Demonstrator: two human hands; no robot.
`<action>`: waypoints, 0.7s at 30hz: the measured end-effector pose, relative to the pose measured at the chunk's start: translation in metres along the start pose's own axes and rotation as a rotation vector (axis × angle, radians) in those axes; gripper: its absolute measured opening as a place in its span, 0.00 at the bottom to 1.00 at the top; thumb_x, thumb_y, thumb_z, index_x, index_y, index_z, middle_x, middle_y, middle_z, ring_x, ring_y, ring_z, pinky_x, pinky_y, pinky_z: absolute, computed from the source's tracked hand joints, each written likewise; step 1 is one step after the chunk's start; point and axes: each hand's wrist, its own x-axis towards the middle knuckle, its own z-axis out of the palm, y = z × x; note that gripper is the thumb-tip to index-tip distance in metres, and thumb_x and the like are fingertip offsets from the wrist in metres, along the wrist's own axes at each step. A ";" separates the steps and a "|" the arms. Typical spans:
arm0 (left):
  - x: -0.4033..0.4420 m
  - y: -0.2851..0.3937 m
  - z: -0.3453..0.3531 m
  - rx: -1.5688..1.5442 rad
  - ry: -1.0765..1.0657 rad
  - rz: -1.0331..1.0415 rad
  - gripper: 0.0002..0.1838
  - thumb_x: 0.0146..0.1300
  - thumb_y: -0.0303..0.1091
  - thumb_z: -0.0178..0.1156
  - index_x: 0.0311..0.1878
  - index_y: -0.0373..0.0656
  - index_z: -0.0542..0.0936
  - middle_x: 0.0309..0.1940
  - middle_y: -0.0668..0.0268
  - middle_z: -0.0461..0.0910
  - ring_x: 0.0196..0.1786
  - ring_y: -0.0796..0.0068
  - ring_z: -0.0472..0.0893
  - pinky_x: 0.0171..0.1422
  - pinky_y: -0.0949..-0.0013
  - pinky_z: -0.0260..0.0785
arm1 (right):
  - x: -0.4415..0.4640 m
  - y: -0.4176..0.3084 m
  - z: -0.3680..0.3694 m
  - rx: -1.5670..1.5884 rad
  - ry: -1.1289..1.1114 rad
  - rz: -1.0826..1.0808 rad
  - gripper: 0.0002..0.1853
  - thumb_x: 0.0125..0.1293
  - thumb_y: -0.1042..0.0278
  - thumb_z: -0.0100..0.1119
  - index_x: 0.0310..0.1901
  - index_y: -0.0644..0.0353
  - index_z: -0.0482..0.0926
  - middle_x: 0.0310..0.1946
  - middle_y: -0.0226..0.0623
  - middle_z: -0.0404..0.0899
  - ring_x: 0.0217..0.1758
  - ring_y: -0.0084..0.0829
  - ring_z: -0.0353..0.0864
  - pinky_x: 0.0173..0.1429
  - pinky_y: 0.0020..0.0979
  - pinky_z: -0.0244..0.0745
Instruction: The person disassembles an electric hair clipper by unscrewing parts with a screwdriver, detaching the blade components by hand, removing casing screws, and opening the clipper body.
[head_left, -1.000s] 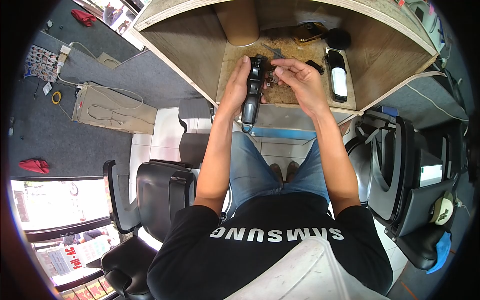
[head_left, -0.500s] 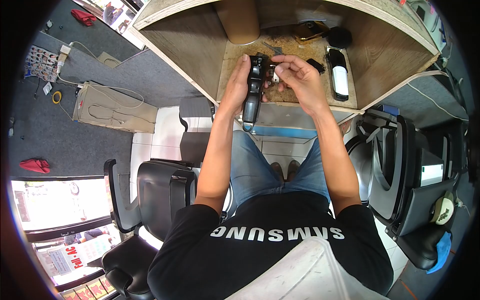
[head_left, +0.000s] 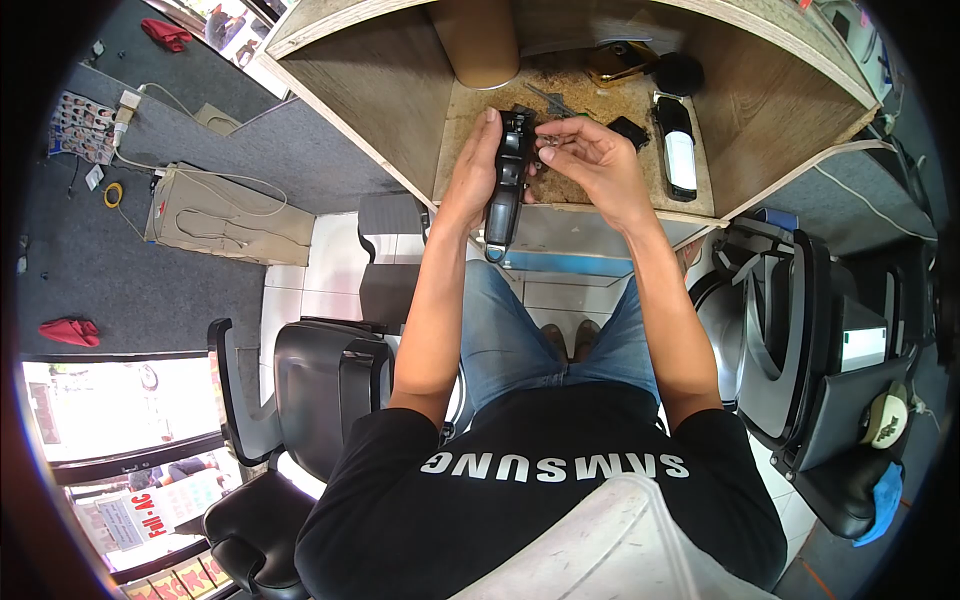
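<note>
My left hand (head_left: 472, 180) is closed round a black hair clipper (head_left: 511, 165), held upright over the front of a wooden shelf with its cord end towards me. Close to the clipper's right side, my right hand (head_left: 600, 165) has thumb and fingers pinched together. A small metal part (head_left: 547, 141) shows only partly at those fingertips. Behind the hands, a thin grey tool (head_left: 545, 98) lies on the shelf. Right of my right hand are a small black piece (head_left: 629, 131) and a black-and-white clipper (head_left: 677, 150).
A brown cylinder (head_left: 476, 45) stands at the shelf's back left. A gold-coloured object (head_left: 618, 66) and a round black object (head_left: 679, 74) lie at the back right. Black salon chairs (head_left: 330, 385) stand on both sides. A cardboard-coloured box (head_left: 232, 215) is at the left.
My right fingers have shifted slightly, turning the small metal part so that less of it shows. My left hand and the clipper have stayed in place.
</note>
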 end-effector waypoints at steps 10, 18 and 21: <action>0.001 -0.002 -0.002 0.000 -0.007 0.001 0.29 0.83 0.62 0.43 0.64 0.45 0.70 0.45 0.61 0.81 0.38 0.74 0.83 0.30 0.66 0.84 | 0.000 0.000 -0.001 0.120 0.015 0.016 0.17 0.70 0.80 0.69 0.58 0.67 0.82 0.50 0.37 0.85 0.53 0.24 0.85 0.62 0.28 0.81; 0.001 0.000 0.001 -0.020 -0.040 0.022 0.27 0.84 0.60 0.43 0.63 0.45 0.70 0.43 0.62 0.81 0.37 0.74 0.83 0.29 0.67 0.83 | 0.003 -0.004 0.002 0.147 -0.010 0.051 0.18 0.73 0.79 0.65 0.63 0.69 0.81 0.42 0.35 0.84 0.44 0.25 0.87 0.53 0.26 0.82; 0.002 -0.001 -0.001 -0.021 -0.034 0.006 0.26 0.84 0.59 0.43 0.63 0.45 0.70 0.43 0.62 0.81 0.37 0.75 0.83 0.29 0.67 0.83 | 0.005 -0.003 0.004 0.146 -0.006 0.049 0.18 0.73 0.79 0.66 0.63 0.70 0.81 0.41 0.34 0.84 0.43 0.24 0.87 0.52 0.26 0.82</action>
